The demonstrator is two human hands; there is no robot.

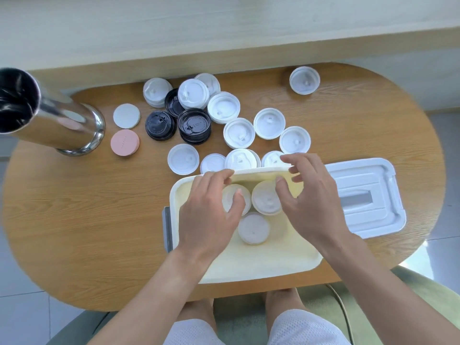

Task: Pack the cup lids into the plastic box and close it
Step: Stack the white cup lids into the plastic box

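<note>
Three white cup lids (254,228) lie inside the open cream plastic box (273,260) on the desk (74,220). Beyond it I count about twelve white lids (239,133) and three black lids (194,126), some stacked. The box cover (366,195) lies to the right. The left hand (209,215) and right hand (311,200) hover palm-down over the box, fingers loosely spread, holding nothing.
</note>
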